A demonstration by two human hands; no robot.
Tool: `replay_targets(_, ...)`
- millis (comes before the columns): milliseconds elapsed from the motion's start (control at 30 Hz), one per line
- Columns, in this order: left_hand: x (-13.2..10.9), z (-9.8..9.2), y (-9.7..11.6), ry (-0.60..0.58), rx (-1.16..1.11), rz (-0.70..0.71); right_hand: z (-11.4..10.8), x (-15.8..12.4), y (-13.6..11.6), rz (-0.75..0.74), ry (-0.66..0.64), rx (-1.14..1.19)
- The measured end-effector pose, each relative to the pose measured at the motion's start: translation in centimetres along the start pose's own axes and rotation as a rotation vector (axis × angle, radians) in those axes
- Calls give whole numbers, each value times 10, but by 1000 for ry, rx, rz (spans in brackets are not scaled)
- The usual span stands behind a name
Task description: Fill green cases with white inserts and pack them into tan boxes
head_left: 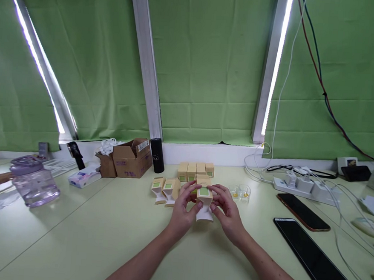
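- Head view: your left hand and right hand grasp a small box between them by its sides.
- Its white flap points toward six o'clock.
- From it, two open boxes lie at nine, a box row at eleven, clear containers at three.

Looks like smooth, matt card in the held box; clear, glossy plastic in the cups right of it; matt cardboard in the carton left of it; shiny plastic in the jug farther left; creased cloth in the blind behind.
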State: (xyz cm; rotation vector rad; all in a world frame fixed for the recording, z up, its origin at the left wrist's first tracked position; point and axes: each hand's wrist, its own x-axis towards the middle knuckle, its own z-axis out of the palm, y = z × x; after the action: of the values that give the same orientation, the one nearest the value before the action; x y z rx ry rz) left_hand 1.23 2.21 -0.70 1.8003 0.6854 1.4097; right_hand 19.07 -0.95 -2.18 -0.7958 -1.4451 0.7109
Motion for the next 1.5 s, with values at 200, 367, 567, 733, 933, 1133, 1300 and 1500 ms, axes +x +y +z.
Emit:
replay_targets(200,1,2,-7,51,-4,-9,1,0,0,32,-29,39)
replay_targets(367,1,4,-6,66,-12,-11,1,1,3,44,-14,77)
replay_targets(567,1,7,-4,69,-34,-30,1,1,4,60,6,97)
replay_targets(733,0,8,-6,70,-14,-31,3,1,3,65,27,98)
replay_targets(933,-1,8,-9,65,13,-37,3,2,5,77,48,78)
replay_targets(1133,-3,9,-5,74,42,-31,4,1,6,81,52,56)
replay_targets(1300,-4,6,-3,3,26,-32,5,2,6,79,78,57)
replay_targets(1500,-7,-1,-3,-178,-27,17,2,4,7,83,111,76)
